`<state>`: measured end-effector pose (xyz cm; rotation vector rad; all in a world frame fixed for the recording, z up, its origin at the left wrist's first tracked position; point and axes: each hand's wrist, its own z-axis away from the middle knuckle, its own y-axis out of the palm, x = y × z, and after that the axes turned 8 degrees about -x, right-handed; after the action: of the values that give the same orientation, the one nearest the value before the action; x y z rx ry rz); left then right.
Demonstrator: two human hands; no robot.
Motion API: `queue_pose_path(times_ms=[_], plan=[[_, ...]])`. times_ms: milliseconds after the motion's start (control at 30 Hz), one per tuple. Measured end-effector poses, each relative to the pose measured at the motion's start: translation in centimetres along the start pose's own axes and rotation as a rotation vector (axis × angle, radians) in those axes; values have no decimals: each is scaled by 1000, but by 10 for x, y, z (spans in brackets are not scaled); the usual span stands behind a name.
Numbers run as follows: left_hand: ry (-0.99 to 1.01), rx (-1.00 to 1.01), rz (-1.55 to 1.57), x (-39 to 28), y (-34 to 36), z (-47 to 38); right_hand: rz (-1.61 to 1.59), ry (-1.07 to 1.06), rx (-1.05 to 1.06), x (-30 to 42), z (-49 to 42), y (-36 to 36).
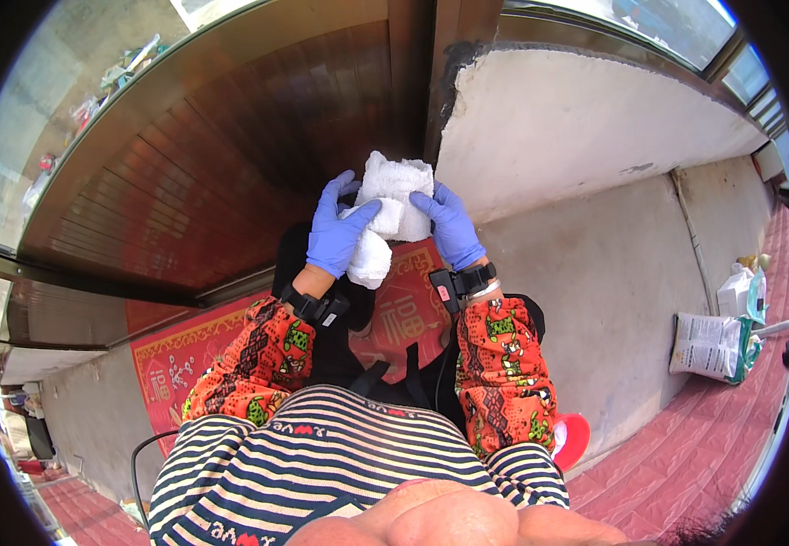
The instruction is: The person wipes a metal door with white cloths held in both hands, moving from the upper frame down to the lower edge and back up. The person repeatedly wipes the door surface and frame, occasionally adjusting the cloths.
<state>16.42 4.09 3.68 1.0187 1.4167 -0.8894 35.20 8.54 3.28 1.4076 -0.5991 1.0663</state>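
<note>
Both of my hands wear blue disposable gloves and hold a white terry cloth [398, 183] in front of me, partly folded. My left hand [340, 228] grips its left part, with the thumb over a rolled fold and a loose end hanging below. On the right edge, my right hand [450, 222] pinches the cloth between thumb and fingers; some of those fingers are hidden behind it. Beyond the cloth stands a brown panelled door [285, 116]. Under my hands lies a red mat [401, 314] with gold patterns.
A white wall [571, 123] with a rough, dark edge adjoins the door frame at the right. A printed bag [708, 347] stands by the grey wall base [585, 286] at the far right. Near my right elbow is a red container [575, 440] on reddish floor tiles [653, 457].
</note>
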Motion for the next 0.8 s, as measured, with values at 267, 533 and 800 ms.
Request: queue_pose_path(times_ms=[267, 533, 800], plan=[[9, 208, -27, -9, -1, 3, -101, 12, -3, -6, -3, -8], [-193, 337, 72, -18, -6, 5, -9, 86, 193, -8, 3, -8], [183, 169, -318, -3, -60, 8, 112, -188, -176, -9, 0, -6]])
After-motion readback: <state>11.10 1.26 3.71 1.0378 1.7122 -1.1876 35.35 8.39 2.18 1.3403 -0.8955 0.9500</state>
